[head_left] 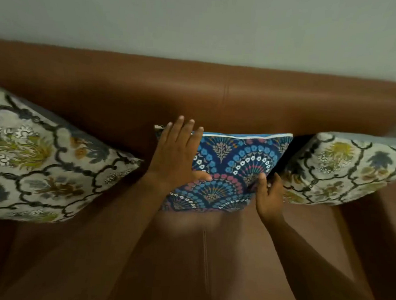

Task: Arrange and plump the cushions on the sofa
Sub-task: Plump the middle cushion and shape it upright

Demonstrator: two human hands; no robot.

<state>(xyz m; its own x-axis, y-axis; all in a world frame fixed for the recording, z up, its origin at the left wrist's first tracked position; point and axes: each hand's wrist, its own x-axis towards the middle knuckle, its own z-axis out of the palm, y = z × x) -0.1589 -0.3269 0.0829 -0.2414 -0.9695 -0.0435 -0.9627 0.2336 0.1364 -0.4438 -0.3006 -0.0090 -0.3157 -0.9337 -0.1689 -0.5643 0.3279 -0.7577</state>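
Note:
A blue cushion (pixel 231 172) with a fan-and-flower pattern leans against the backrest in the middle of the brown leather sofa (pixel 195 92). My left hand (pixel 177 153) lies flat on its left half, fingers spread and reaching over the top edge. My right hand (pixel 269 195) touches the cushion's lower right side, fingers curled at its edge. A cream floral cushion (pixel 38 159) leans at the left end of the sofa. A matching cream floral cushion (pixel 343 169) sits at the right end, close beside the blue one.
A pale grey-green wall (pixel 199 23) rises behind the sofa. The brown seat (pixel 204 265) with a centre seam stretches below the cushions. The sofa's right arm (pixel 376 239) runs along the right side.

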